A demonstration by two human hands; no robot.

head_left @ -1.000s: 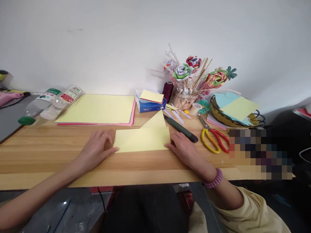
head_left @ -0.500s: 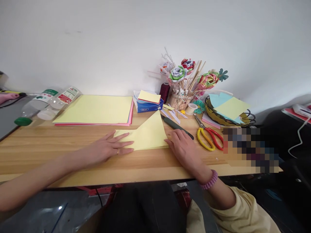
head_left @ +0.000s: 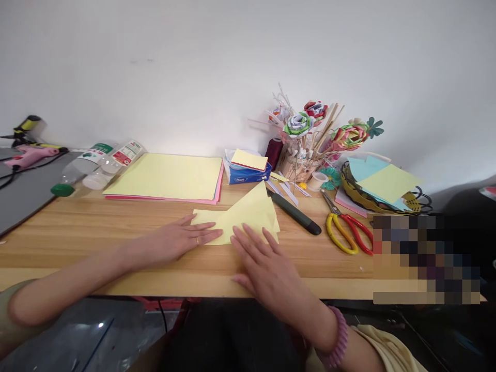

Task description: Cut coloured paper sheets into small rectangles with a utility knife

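A folded yellow paper [head_left: 248,209] lies on the wooden table near its front edge, with a raised point toward the back and layered edges at its right. My left hand [head_left: 170,240] rests flat on the paper's left part, fingers spread, a ring on one finger. My right hand [head_left: 267,263] lies with spread fingers on the lower right part of the paper, its thumb out to the side on the wood. Neither hand grips anything. Just behind the paper's right side is a dark green cutter [head_left: 294,212].
Yellow and pink sheets [head_left: 166,175] lie at the back left beside plastic bottles [head_left: 87,163]. Behind stand a blue tissue pack [head_left: 248,173] and paper flowers [head_left: 300,124]. Scissors [head_left: 343,225] and a basket [head_left: 349,186] are right; a pink glue gun [head_left: 33,155] is far left.
My right hand has let go of the paper's right corner and moved onto its front, fingers now spread. My left hand stays on the left part. The view has shifted slightly left.
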